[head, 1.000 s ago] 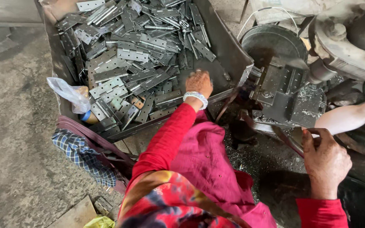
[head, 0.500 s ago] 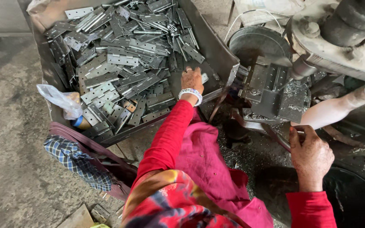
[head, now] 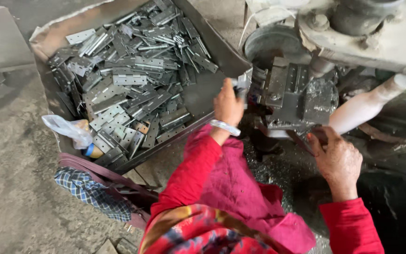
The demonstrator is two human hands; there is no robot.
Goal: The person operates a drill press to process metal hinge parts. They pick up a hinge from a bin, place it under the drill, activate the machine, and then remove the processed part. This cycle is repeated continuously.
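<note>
Hinge plate point(head: 241, 84), a small grey metal piece, is pinched in the closed fingers of the left hand point(head: 227, 106) and held at the left edge of the press fixture point(head: 297, 96), just beside the corner of the tray point(head: 222, 51); a pale bangle point(head: 225, 127) circles the left wrist above a red sleeve point(head: 189, 174); the right hand point(head: 337, 160) lies at the lower right of the fixture, fingers curled over a dark lever point(head: 306, 141) beneath the block, though how firmly they grip it cannot be told; a white cylindrical handle point(head: 367, 106) slants up to the right just above that hand; the tray, a shallow dark metal box, holds a loose heap of grey hinge plates point(head: 128, 80) lying flat and crossed over one another; a crumpled clear plastic bag point(head: 69, 129) rests at its near left corner; a blue checked cloth point(head: 90, 193) lies on the grey floor point(head: 15, 188) below the tray.
</note>
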